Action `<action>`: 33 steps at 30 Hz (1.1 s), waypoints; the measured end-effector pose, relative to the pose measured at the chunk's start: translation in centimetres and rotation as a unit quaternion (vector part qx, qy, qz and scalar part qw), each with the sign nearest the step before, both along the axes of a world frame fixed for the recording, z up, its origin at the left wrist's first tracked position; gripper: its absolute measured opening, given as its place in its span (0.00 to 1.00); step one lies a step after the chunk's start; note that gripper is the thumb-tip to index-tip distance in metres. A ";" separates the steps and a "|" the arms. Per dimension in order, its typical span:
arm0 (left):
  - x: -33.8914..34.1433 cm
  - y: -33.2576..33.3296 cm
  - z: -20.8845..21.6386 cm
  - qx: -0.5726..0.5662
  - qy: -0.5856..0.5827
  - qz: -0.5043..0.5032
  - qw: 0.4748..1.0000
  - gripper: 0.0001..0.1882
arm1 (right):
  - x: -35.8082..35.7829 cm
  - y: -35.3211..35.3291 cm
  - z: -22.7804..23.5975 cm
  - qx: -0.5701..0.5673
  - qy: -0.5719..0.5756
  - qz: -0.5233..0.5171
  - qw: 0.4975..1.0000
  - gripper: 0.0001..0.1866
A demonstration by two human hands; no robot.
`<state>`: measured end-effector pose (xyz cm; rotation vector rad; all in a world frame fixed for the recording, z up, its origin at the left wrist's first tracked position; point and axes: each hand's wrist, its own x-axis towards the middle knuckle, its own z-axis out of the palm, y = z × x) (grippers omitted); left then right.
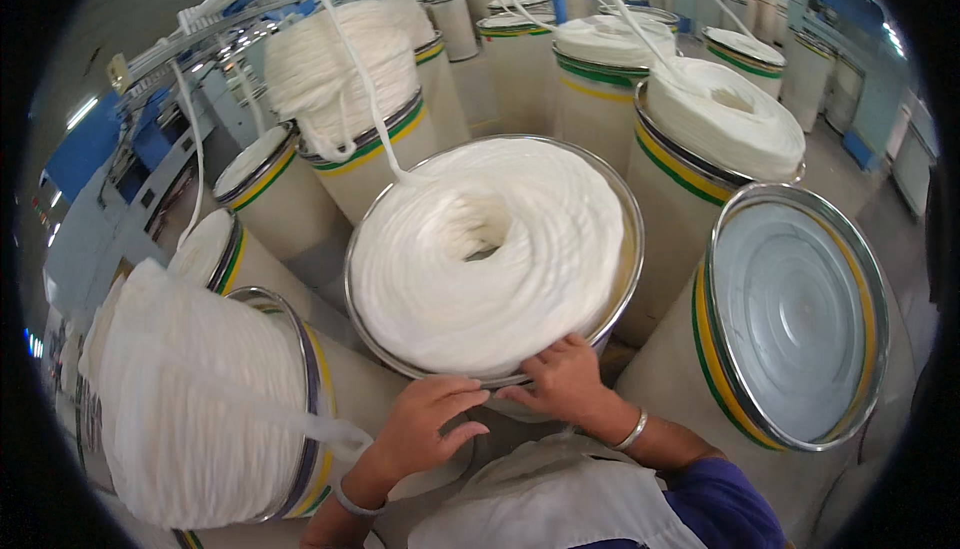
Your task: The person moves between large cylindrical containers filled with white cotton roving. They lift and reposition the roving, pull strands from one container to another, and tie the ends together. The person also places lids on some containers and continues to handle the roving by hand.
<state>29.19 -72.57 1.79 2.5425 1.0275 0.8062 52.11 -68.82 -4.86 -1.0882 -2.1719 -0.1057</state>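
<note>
In front of me stands a sliver can (640, 249) with a metal rim, filled with a thick white coil of sliver (540, 299) that has a hole at its middle. A strand (365, 89) rises from this coil toward the overhead rail. My right hand (568, 381) grips the can's near rim, fingers curled over it beside the coil and thumb outside. Just left of it, my left hand (428, 427) has its fingers stretched against the rim, thumb apart, holding nothing. A loose strand of sliver (335, 434) ends close to my left wrist, partly hidden behind it.
A can at the lower left carries a tall, bulging sliver coil (200, 399). To the right, another can (790, 299) shows only a pale disc inside. Several full cans, including one with an overflowing coil (340, 69), crowd behind. A metal rail (190, 44) runs overhead.
</note>
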 end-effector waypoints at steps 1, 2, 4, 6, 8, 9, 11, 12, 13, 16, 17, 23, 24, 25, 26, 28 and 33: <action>-0.4 0.3 0.0 -0.006 -0.010 0.006 1.000 0.18 | -0.9 -0.6 -0.2 -0.004 0.007 0.001 1.000 0.23; -0.8 0.5 -0.1 0.011 -0.013 0.000 1.000 0.17 | -1.8 -1.1 -0.4 -0.011 0.021 0.002 1.000 0.23; -1.5 1.0 -0.1 0.028 -0.037 -0.004 0.999 0.17 | -3.4 -1.9 -0.3 -0.056 -0.017 0.021 0.998 0.22; -1.9 1.0 -0.2 0.043 -0.034 -0.009 0.998 0.15 | -4.6 -2.3 0.6 -0.135 -0.045 0.064 0.988 0.21; -2.1 0.8 0.0 0.055 -0.040 -0.029 0.997 0.14 | -4.9 -2.3 2.0 -0.175 -0.011 0.126 0.976 0.23; -2.2 0.6 0.1 0.058 -0.041 -0.044 0.996 0.13 | -4.7 -2.1 2.8 -0.211 -0.010 0.173 0.962 0.24; -2.5 0.3 0.4 0.053 -0.042 -0.065 0.996 0.13 | -3.7 -1.5 4.4 -0.267 -0.056 0.169 0.947 0.27; -2.6 0.3 0.5 0.045 -0.044 -0.072 0.995 0.13 | -3.0 -1.1 5.1 -0.310 -0.110 0.172 0.929 0.28; -2.7 0.3 0.5 0.032 -0.049 -0.077 0.995 0.14 | -2.3 -0.6 5.6 -0.338 -0.135 0.158 0.918 0.29; -2.5 0.5 -0.1 0.013 -0.025 -0.059 0.998 0.18 | -0.5 0.8 6.6 -0.388 -0.190 0.139 0.891 0.29; -2.3 0.5 -0.5 -0.005 -0.010 -0.051 0.999 0.19 | -0.2 1.3 6.7 -0.367 -0.149 0.162 0.904 0.29; -1.5 1.4 -1.6 -0.108 0.103 -0.042 0.988 0.25 | 0.7 2.5 8.7 -0.302 -0.060 0.138 0.941 0.26; -1.6 1.8 -1.6 -0.147 0.130 -0.049 0.979 0.27 | 0.8 2.4 9.1 -0.303 -0.069 0.140 0.940 0.26; -1.7 2.5 -1.6 -0.207 0.209 -0.042 0.955 0.30 | 0.9 2.3 9.5 -0.303 -0.077 0.143 0.939 0.27; -1.9 3.4 -1.6 -0.267 0.294 -0.048 0.917 0.32 | 0.9 2.2 9.7 -0.329 -0.103 0.162 0.925 0.27; -2.3 4.5 -1.9 -0.309 0.336 -0.073 0.887 0.40 | 0.7 1.9 9.5 -0.375 -0.147 0.189 0.895 0.28; -3.1 4.7 -3.5 -0.218 0.085 -0.068 0.970 0.47 | -2.5 2.8 4.9 -0.535 -0.107 0.263 0.796 0.29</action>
